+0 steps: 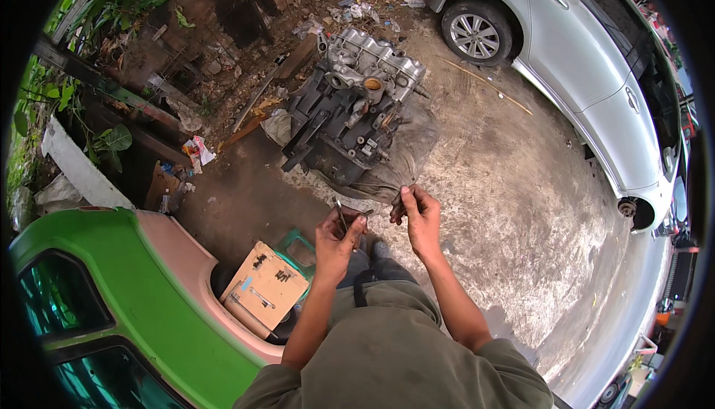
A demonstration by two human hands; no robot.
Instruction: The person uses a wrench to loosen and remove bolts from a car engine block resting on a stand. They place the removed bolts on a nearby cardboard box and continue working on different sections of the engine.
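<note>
My left hand (339, 234) pinches a thin grey metal tool (340, 214); my right hand (418, 212) fingers closed on a small dark metal part (398, 202), above the grimy grey engine block (357, 104).

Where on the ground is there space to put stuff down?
Bare concrete lies between the engine and the silver car. It is crowded left of the engine with scrap, and by the green car a cardboard box fills the gap.

A thin metal tool (340, 214) stands upright; a small dark part (398, 202) sits beside it.
</note>
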